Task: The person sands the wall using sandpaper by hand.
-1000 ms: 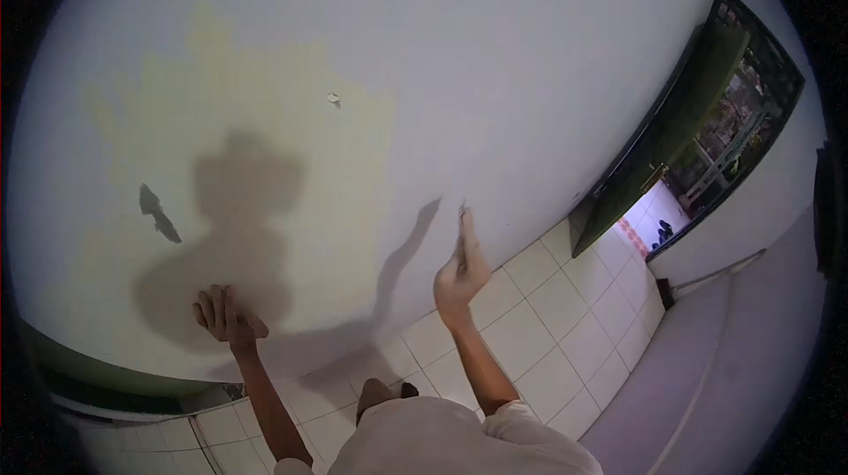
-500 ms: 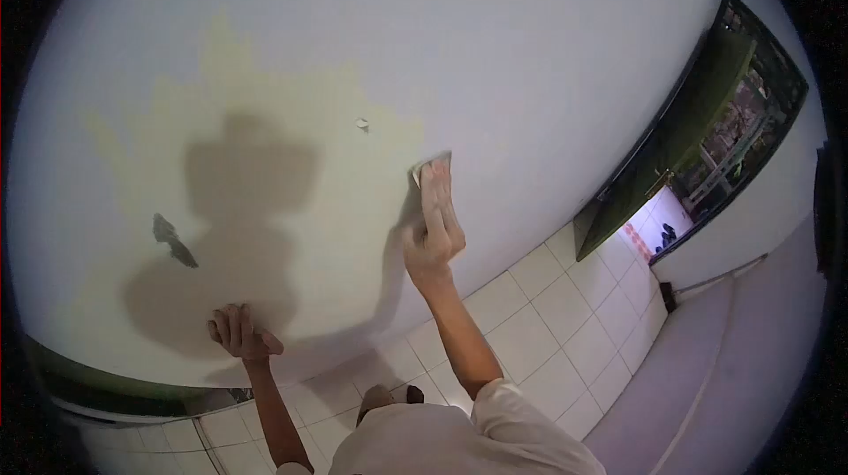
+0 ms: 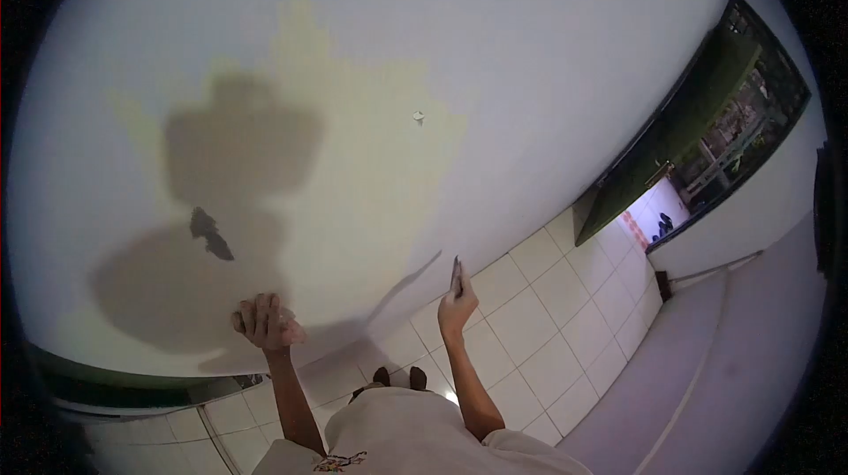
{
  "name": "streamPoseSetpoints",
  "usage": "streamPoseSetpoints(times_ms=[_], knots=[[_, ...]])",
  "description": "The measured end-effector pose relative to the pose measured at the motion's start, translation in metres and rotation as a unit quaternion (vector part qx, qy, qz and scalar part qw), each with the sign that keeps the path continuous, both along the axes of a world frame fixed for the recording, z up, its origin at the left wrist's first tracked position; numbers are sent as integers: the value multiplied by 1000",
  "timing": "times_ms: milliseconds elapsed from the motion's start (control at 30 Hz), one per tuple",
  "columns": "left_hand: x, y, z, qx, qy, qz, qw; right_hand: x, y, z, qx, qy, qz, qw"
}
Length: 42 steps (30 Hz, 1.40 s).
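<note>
My right hand (image 3: pixel 458 309) is off the wall, low in front of me. Its fingers close around a thin, dark-edged sheet of sandpaper (image 3: pixel 456 276), seen nearly edge-on. My left hand (image 3: pixel 258 325) is raised near the lower wall with its fingers curled. A pale pink crumpled lump (image 3: pixel 292 328) shows beside its thumb side; its kind is unclear. In front of me the white wall (image 3: pixel 565 77) carries a jagged pale yellow patch (image 3: pixel 371 166), a dark bare spot (image 3: pixel 212 235) and a small chipped white spot (image 3: pixel 419 117).
White floor tiles (image 3: pixel 521 316) lie below, with my feet (image 3: pixel 399 377) on them. At the right a dark green door (image 3: pixel 658 139) stands ajar, with dark footwear (image 3: pixel 662 228) beyond it. A dark green strip (image 3: pixel 115 385) runs along the lower left. My shadow falls across the wall.
My right hand has come down and away from the wall with the sandpaper. My left hand has turned slightly, showing the pink lump. The view has shifted left, so the wall marks sit further right.
</note>
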<state>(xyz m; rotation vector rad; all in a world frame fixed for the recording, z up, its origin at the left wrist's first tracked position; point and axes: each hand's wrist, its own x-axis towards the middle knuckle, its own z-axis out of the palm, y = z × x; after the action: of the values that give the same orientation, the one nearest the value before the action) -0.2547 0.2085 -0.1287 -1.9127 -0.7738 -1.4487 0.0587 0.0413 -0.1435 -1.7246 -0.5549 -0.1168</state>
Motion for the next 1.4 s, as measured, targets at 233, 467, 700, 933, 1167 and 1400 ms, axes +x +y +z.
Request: streamPoseSetpoints(times_ms=[233, 467, 700, 933, 1167, 1400], knots=[[5, -3, 18, -1, 14, 13, 1000, -18, 9, 224, 230, -161, 61, 958], [6, -10, 30, -25, -4, -25, 999, -16, 87, 244, 106, -404, 21, 909], [6, -8, 47, -32, 10, -44, 998, -45, 77, 76, 2, -233, -24, 972], [-3, -4, 34, -37, 35, -41, 998, -97, 24, -26, -163, -16, 101, 981], [-1, -3, 34, -29, 20, -63, 997, -85, 6, 155, -5, -156, 72, 985], [0, -9, 39, -29, 24, -40, 998, -31, 63, 273, 207, -305, 24, 929]])
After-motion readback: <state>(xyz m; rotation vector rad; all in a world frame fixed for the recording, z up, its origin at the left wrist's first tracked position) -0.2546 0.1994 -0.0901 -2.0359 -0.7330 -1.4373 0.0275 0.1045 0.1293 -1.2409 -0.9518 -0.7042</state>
